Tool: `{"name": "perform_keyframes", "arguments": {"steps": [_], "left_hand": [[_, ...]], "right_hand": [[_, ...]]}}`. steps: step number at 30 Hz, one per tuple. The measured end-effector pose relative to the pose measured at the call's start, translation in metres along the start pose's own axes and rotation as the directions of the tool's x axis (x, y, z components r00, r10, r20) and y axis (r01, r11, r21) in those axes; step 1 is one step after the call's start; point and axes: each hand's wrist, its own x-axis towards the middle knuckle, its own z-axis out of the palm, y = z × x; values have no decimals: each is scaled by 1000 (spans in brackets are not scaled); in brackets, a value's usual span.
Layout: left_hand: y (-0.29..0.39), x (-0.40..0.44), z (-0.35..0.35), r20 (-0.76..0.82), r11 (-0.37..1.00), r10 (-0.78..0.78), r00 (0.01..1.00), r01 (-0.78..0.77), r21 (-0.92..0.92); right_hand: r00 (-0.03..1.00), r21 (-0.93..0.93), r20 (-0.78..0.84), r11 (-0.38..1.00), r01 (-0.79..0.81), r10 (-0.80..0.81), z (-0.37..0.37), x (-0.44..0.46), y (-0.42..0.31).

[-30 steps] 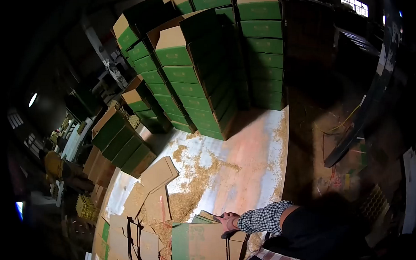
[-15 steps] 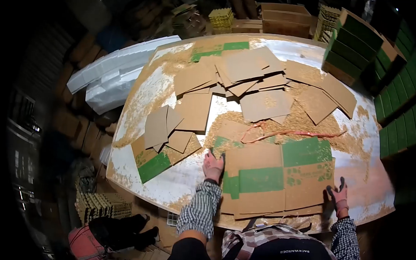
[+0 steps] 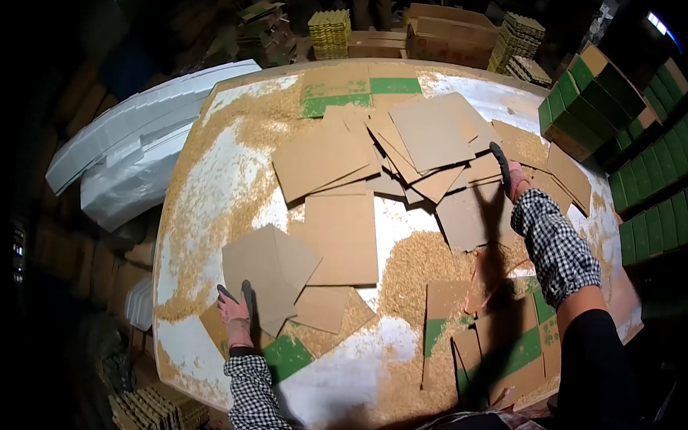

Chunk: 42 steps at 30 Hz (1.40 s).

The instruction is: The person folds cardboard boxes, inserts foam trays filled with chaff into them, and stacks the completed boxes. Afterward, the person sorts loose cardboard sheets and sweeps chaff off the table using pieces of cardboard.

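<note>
My left hand, in a pink glove with dark fingertips, is at the lower left edge of a loose cardboard sheet; its fingers are apart. Stretched far forward, my right hand wears the same kind of glove and is beside an upper cardboard sheet, fingers extended. Whether either hand touches cardboard I cannot tell. More plain sheets overlap between the hands, including a tall cardboard piece. Below my right forearm lies a flattened green-striped carton, partly in shadow, with a pinkish string just above it.
Grain-like husks are scattered over the white tabletop. Green cartons are stacked at the right edge. White foam-like sheets lie beyond the left edge. Egg trays and a brown box stand behind the table.
Both hands have left the flattened carton. My left hand has moved left to the loose sheets, my right hand forward to the upper pile. The view has shifted, and the carton appears lower right.
</note>
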Motion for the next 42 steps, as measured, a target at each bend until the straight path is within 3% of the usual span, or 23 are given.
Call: {"name": "perform_keyframes", "arguments": {"steps": [2,4,10,13,15,16,19,20,21,22,23,26,29,30,31,32,33,34,36,37,39,41,42], "left_hand": [[18,77,30,-40,987,139,990,-141,-81],[89,114,22,-46,899,214,976,-215,-381],[252,266,124,-24,808,259,965,-231,-542],[345,208,106,245,950,190,951,-114,-291],[396,136,102,249,957,287,925,-268,-110],[403,120,116,194,901,431,881,-408,-147],[415,66,157,134,578,810,571,-739,-346],[417,35,176,-41,205,925,377,-587,-783],[404,1,192,343,255,849,403,256,-932],[392,-33,207,674,-44,642,366,895,-444],[369,-50,227,688,-44,634,352,905,-423],[297,-97,178,604,164,688,402,725,-669],[201,-111,144,612,129,745,263,845,-520],[177,-111,128,578,490,754,314,318,-812],[159,-111,111,514,606,795,324,-369,-705],[143,-111,102,520,625,729,445,-123,-771],[156,-110,93,534,648,681,501,-72,-758],[169,-110,84,545,664,629,555,-19,-748],[211,-115,46,488,768,606,628,-302,-565],[221,-119,36,403,739,619,674,-327,-588],[238,-127,24,214,683,612,761,-373,-628],[268,-133,2,190,707,577,795,-368,-604],[270,-124,1,69,649,674,735,-545,-530]], "right_hand": [[1000,-34,-23,999,12,-13,21,38,-16],[999,-61,-43,998,8,-10,32,70,-22],[998,-47,-50,998,-50,47,14,133,3],[997,0,-11,997,-76,76,8,162,47],[999,70,2,997,-33,33,14,195,92],[946,-635,-313,759,-145,-81,24,159,62],[998,-250,36,967,56,-48,18,128,35],[989,-155,141,986,58,-36,14,123,37],[980,-228,176,965,128,-88,12,110,41],[968,-295,210,934,199,-140,9,98,44],[982,-367,180,923,119,-55,13,78,39],[959,-144,263,979,144,-102,-14,22,46],[966,-157,199,968,195,-163,-43,-38,87],[929,-204,321,944,259,-186,-57,-59,77],[877,-242,438,914,326,-197,-70,-74,72],[824,-385,567,891,241,22,-94,-70,78],[809,-370,549,929,10,210,-116,-60,76],[933,-474,345,877,76,106,-137,-46,84],[996,-693,-21,719,48,-86,-179,-8,112],[974,-774,-163,632,-26,-160,-202,15,124],[932,-742,-361,597,-305,27,-243,58,136],[855,-621,-498,629,-467,143,-283,101,171],[834,-575,-533,663,-480,142,-301,118,193]]}}
